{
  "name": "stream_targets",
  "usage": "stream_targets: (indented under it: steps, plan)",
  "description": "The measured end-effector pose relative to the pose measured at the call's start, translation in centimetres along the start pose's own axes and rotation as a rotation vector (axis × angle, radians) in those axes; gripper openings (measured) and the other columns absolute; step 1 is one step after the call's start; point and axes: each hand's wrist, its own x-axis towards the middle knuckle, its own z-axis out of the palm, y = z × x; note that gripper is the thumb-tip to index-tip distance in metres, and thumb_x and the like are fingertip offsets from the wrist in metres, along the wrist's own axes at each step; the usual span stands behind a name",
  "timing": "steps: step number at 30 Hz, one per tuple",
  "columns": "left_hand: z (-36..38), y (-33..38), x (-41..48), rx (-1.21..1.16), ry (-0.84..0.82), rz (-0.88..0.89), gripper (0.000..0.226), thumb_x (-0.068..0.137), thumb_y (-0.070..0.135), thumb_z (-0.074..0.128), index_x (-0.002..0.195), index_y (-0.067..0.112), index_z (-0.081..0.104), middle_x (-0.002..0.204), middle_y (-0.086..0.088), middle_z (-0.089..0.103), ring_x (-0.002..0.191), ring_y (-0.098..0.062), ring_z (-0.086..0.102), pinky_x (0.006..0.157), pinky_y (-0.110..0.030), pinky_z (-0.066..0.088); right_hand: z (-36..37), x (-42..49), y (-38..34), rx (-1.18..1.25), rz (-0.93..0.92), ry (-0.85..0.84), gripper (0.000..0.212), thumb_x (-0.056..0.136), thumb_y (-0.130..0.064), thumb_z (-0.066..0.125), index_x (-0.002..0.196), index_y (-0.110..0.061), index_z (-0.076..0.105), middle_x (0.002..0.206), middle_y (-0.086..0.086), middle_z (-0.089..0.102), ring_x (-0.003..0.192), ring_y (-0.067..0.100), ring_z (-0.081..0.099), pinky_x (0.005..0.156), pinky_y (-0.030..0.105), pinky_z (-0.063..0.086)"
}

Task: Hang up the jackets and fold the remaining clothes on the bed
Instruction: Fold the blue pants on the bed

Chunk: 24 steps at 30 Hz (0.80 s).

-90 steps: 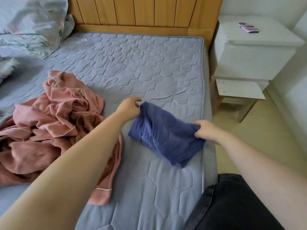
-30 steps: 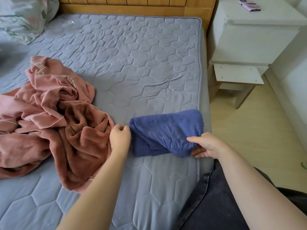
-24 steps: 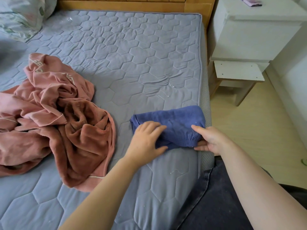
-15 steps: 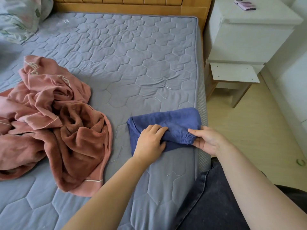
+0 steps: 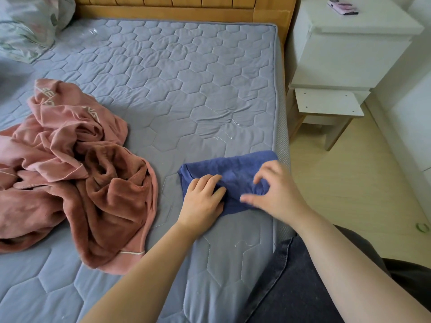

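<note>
At the bed's [image 5: 177, 85] right edge the folded blue garment [image 5: 235, 170] was pressed by the flat left hand [image 5: 201, 199], the right hand [image 5: 278, 194] held loosely spread over it. It was judged soft, light and best gripped by its folded edges.

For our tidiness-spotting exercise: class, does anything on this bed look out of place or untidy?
Yes. The pink fleece clothes lie crumpled in an unfolded heap on the left of the bare quilted mattress, while the blue garment is folded neatly by its right edge.
</note>
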Motion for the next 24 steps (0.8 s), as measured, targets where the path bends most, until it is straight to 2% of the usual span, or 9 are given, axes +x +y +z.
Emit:
stream_targets:
  steps: [2,3,4,6,9,13,16,20,24]
  plan:
    - [0.0,-0.2,0.1,0.005,-0.032,0.016,0.006,0.071,0.011,0.059,0.071,0.008,0.064,0.105,-0.01,0.064,0.093,-0.029,0.053,0.069,-0.038,0.038,0.9,-0.6,0.5,-0.297,-0.051,-0.332,0.061,0.049,-0.048,0.082,0.096,-0.018,0.059,0.107,-0.004,0.047,0.099,0.014,0.044,0.086,0.027,0.038]
    - [0.0,-0.4,0.1,0.019,-0.048,0.038,0.007,0.071,0.011,0.057,0.069,0.008,0.063,0.103,-0.01,0.065,0.094,-0.028,0.053,0.069,-0.037,0.037,1.4,-0.7,0.9,-0.431,-0.092,-0.401,0.056,0.054,-0.039,0.08,0.101,-0.017,0.058,0.109,-0.003,0.048,0.102,0.018,0.047,0.087,0.03,0.039]
    - [0.0,-0.6,0.0,0.035,-0.064,0.058,0.009,0.072,0.011,0.056,0.068,0.008,0.064,0.101,-0.009,0.066,0.094,-0.027,0.052,0.069,-0.036,0.036,1.6,-0.6,1.1,-0.481,-0.119,-0.394,0.046,0.06,-0.025,0.075,0.101,-0.015,0.058,0.106,0.0,0.051,0.102,0.023,0.051,0.085,0.033,0.041]
    - [-0.1,-1.1,-0.2,0.05,-0.083,0.068,0.011,0.072,0.01,0.055,0.068,0.008,0.065,0.096,-0.007,0.066,0.093,-0.027,0.051,0.07,-0.035,0.035,1.2,-0.1,1.2,-0.444,-0.121,-0.258,0.028,0.062,-0.003,0.067,0.089,-0.009,0.061,0.096,0.005,0.057,0.092,0.031,0.056,0.076,0.04,0.047]
    - [-0.3,-1.7,-0.6,0.038,-0.061,0.037,0.013,0.071,0.008,0.053,0.066,0.007,0.065,0.09,-0.006,0.066,0.09,-0.027,0.051,0.069,-0.037,0.038,0.6,0.6,1.8,-0.397,-0.081,-0.046,0.021,0.057,0.006,0.068,0.076,-0.003,0.067,0.083,0.011,0.059,0.076,0.036,0.058,0.062,0.041,0.05]
    - [-0.9,-2.1,-1.1,-0.006,-0.007,-0.059,0.014,0.07,0.011,0.052,0.063,0.007,0.063,0.092,-0.008,0.067,0.09,-0.027,0.05,0.071,-0.038,0.038,0.0,0.4,2.1,-0.453,0.178,0.087,0.015,0.068,0.006,0.061,0.081,0.0,0.065,0.081,0.013,0.053,0.075,0.035,0.052,0.056,0.033,0.033]
    - [-1.5,-2.1,-1.5,-0.057,0.06,-0.214,0.016,0.067,0.014,0.052,0.069,0.005,0.065,0.097,-0.009,0.066,0.09,-0.028,0.049,0.076,-0.036,0.037,-0.6,0.6,1.9,-0.42,0.373,0.14,0.021,0.08,0.0,0.055,0.099,-0.008,0.056,0.079,0.009,0.058,0.071,0.03,0.047,0.059,0.033,0.033]
    - [-1.5,-2.3,-2.4,-0.041,0.014,-0.317,0.022,0.066,0.02,0.052,0.075,0.006,0.068,0.1,-0.01,0.064,0.094,-0.028,0.047,0.079,-0.035,0.035,-0.3,1.0,2.0,-0.362,0.394,0.107,0.015,0.082,-0.004,0.054,0.092,-0.014,0.049,0.072,0.003,0.051,0.069,0.029,0.045,0.058,0.032,0.031]
    - [-1.5,-1.8,-2.6,-0.035,-0.034,-0.242,0.024,0.074,0.03,0.056,0.078,0.008,0.067,0.102,-0.009,0.061,0.096,-0.029,0.051,0.082,-0.037,0.036,0.0,0.7,1.8,-0.179,0.342,0.016,0.014,0.081,-0.006,0.056,0.084,-0.017,0.048,0.077,0.001,0.055,0.073,0.026,0.05,0.061,0.031,0.034]
